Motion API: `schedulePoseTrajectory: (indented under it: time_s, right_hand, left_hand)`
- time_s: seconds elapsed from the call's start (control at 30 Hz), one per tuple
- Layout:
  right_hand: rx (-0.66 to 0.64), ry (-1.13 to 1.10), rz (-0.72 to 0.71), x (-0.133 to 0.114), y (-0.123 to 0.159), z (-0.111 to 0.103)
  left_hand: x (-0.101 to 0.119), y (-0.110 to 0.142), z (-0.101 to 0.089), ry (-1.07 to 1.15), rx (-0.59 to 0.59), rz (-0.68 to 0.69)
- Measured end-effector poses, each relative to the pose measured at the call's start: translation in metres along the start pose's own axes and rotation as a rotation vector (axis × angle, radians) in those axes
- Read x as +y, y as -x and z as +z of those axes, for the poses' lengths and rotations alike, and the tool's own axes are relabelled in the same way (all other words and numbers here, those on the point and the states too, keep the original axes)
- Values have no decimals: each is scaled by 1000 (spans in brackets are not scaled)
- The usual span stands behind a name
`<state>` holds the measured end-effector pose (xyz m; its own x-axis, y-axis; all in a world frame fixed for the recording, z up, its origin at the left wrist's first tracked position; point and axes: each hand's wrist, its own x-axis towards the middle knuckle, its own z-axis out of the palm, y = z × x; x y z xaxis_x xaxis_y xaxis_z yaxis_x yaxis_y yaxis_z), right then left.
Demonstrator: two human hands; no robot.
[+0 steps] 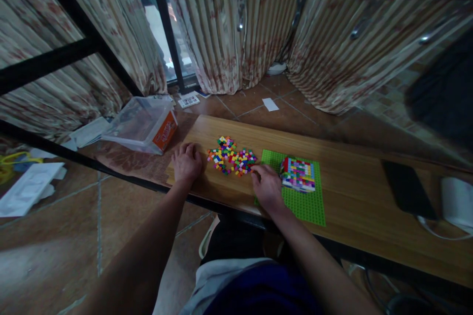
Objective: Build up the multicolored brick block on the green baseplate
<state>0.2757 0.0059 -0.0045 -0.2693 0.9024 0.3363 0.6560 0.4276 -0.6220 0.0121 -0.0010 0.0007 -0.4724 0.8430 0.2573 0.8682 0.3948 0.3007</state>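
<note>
"Green studded plastic made up the baseplate (pixel 305 210), then, with the built block (pixel 298 173) on top of it?"

"Yes. The block, many-coloured above and paler along its near side, sat on the far half of the plate, and the plate lay on the wooden table (pixel 354 187)."

"Where were the loose bricks (pixel 232 156)?"

"They were spread in an uneven heap on the wood, left of the plate and between the person's two hands. Yellow, orange, pink, blue, green and white all showed."

"What was the right hand (pixel 267 186) doing?"

"It reached over the plate's left part, just beside the block, with its fingertips at the heap's right edge. Thumb and forefinger were drawn narrow; whether they pinched a brick, one could not tell."

"And the left hand (pixel 187 163)?"

"It rested palm down near the table's left end, fingers slack and unclenched, a little apart from the heap."

"What else stood around?"

"A clear plastic box (pixel 125 140) with an orange label (pixel 165 130) stood past the table's left end. Toward the right end lay a dark flat slab (pixel 408 189), near a white device (pixel 458 202). Striped, flowered curtains (pixel 221 44) hung beyond."
</note>
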Motion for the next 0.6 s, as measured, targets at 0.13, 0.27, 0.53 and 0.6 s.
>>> schedulePoseTrajectory:
  time_s: [0.13,0.27,0.53,0.6]
  right_hand:
    - [-28,113,-30,2,-5,6]
    - [-40,167,-21,2,-4,7]
    - [-69,216,-33,-1,1,3]
    - [-77,191,-44,-3,4,0]
  left_hand:
    - [0,0,0,-7,9,1]
    - [-1,0,1,-4,3,2]
    - [-1,0,1,-3,7,-9]
    - [0,0,0,-6,8,-9]
